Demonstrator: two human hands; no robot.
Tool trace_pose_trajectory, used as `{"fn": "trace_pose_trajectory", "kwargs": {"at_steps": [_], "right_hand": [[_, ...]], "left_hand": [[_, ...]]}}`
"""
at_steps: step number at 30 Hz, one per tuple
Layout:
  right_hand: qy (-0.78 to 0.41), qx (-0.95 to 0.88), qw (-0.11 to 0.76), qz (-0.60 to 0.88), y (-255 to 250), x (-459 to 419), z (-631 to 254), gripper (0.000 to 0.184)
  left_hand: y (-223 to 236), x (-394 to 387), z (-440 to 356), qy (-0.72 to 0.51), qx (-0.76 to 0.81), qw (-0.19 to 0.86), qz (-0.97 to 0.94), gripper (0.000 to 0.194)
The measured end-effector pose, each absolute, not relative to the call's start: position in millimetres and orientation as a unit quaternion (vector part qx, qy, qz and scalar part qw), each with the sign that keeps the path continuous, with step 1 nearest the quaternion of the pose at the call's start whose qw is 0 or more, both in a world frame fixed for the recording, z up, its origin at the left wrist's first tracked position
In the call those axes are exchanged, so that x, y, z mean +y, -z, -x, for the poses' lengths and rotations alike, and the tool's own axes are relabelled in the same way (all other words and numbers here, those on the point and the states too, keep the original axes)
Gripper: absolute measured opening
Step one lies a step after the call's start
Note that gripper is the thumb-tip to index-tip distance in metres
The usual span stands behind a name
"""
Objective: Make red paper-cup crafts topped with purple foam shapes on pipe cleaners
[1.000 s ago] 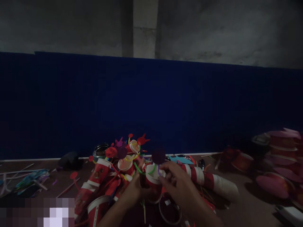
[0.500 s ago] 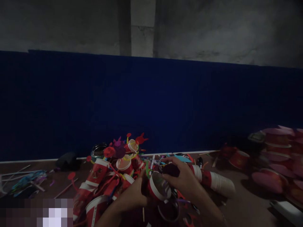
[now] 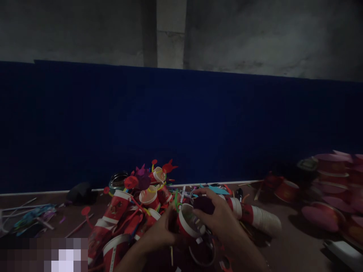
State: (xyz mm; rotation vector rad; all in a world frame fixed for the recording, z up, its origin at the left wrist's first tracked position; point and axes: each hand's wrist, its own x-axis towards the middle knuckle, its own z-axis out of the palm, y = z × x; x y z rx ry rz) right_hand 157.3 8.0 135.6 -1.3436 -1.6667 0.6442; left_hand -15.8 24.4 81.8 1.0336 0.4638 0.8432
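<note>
A red paper cup with a white rim (image 3: 187, 226) is tilted toward me near the front middle. My left hand (image 3: 166, 228) grips its left side. A green strip (image 3: 177, 200) rises at the cup's far rim, close to my left fingers. My right hand (image 3: 217, 211) is curled at the cup's right, thumb and forefinger around a dark round piece (image 3: 204, 204). The right thumb tip lies near the cup's rim. Inside the cup the view is dim, and my left fingertips are partly hidden behind it.
Decorated red cups (image 3: 119, 206) with colourful strips and discs are heaped on the left. Nested paper cups (image 3: 265, 220) lie to the right. Red and pink cups (image 3: 331, 175) stand stacked farther right, beside a white object (image 3: 344, 251). A blue wall panel (image 3: 181, 124) runs behind the table.
The cup has tipped slightly, and my right thumb has shifted a little at its rim. Both hands otherwise stay in place.
</note>
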Motion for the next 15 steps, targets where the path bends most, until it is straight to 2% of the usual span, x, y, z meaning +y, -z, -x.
{"fn": "trace_pose_trajectory", "kwargs": {"at_steps": [4,7,11,15], "right_hand": [[-0.344,-0.597,0.500,0.524,-137,12,-166,0.058],[-0.361,-0.554,0.541,0.519,-137,18,-176,0.056],[-0.394,-0.542,0.524,0.527,-130,25,-178,0.049],[-0.435,-0.486,0.546,0.526,-117,32,-172,0.068]], "left_hand": [[-73,31,14,-0.440,0.235,0.761,-0.414,0.109],[-63,40,12,-0.525,0.247,0.721,-0.379,0.105],[-58,45,9,-0.584,0.259,0.676,-0.368,0.100],[-61,40,5,-0.608,0.256,0.669,-0.342,0.100]]}}
